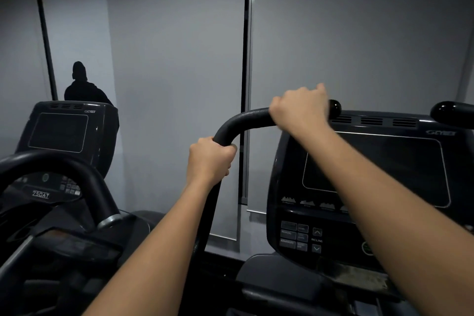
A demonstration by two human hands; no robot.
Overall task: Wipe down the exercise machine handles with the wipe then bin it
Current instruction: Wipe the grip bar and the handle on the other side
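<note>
Head view, the only one supplied. The left hand (209,159) is wrapped round the curved handle (246,117) at its bend, where the upright part turns into the horizontal run. The grip is full, fingers curled over the far side and holding the bar. The right hand (300,108) sits further along the same handle, just short of its rounded end cap (334,108), fist closed over the top of the bar.

The wipe cannot be seen. It may be bunched inside the right fist, which is slightly blurred, but the picture does not settle this (no cloth edge shows from either hand). By judgement, the left hand steadies the handle at the bend while the right works the end section; the placing of the two hands suits that division.

The machine's console (372,169) stands just beside and below the right forearm, screen dark. A second handle end (448,110) shows at the right edge, untouched at present. A neighbouring machine (61,133) stands to the left, with a dark figure (82,84) behind it.

Containers: no bin is visible, so nothing can be reported as to its contents or location. Binning is therefore judged outstanding.
</note>
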